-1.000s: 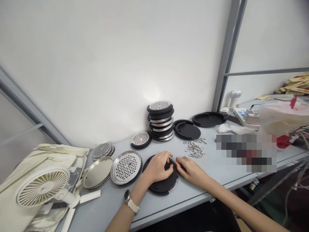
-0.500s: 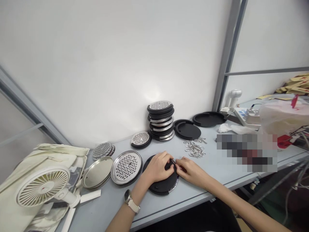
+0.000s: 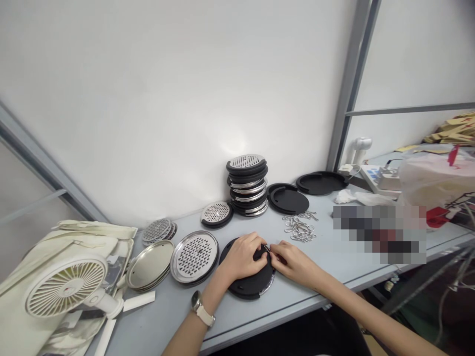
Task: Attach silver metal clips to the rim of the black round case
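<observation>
A round black disc (image 3: 248,286) with a shiny metal rim showing at its near right edge lies on the table in front of me. Over its upper part my left hand (image 3: 247,254) is closed, fingers curled and thumb pressing on it. At the disc's right edge my right hand (image 3: 291,262) is in a pinch, close to the left fingertips. A small metal wire clip (image 3: 267,248) shows between the two hands, mostly hidden by the fingers. Just beyond lies a pile of wire clips (image 3: 300,228). Left of the disc rests a round metal grater plate (image 3: 195,257).
Behind stand a tall stack of grater discs (image 3: 247,185), a single perforated disc (image 3: 215,212) and black round holders (image 3: 291,199). Left are plain metal discs (image 3: 149,264), small grater plates (image 3: 157,231) and a white fan (image 3: 69,287). A plastic bag (image 3: 434,180) sits right.
</observation>
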Available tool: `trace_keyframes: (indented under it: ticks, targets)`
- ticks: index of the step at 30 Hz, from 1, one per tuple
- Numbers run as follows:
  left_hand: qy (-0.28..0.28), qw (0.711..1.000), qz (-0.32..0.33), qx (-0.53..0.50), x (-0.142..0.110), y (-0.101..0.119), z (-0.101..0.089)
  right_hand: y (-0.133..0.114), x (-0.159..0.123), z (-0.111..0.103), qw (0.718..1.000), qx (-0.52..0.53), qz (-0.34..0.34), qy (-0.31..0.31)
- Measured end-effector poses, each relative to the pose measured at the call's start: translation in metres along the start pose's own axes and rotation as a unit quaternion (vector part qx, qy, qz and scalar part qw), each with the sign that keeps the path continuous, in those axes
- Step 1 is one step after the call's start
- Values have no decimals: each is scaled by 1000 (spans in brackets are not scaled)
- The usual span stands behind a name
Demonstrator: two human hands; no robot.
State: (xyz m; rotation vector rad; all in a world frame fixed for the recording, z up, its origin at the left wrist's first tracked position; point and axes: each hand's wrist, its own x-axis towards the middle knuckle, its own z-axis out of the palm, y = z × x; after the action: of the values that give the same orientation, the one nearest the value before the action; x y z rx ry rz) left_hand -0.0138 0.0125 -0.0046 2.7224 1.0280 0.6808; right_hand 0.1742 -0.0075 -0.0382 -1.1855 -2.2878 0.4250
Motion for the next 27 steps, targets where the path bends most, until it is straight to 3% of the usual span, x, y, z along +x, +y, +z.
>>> trace_keyframes:
  ticks: [27]
  targets:
    - [-8,1000,1,-12,1,-3,2,-6,0,-3,998,-9,44,44]
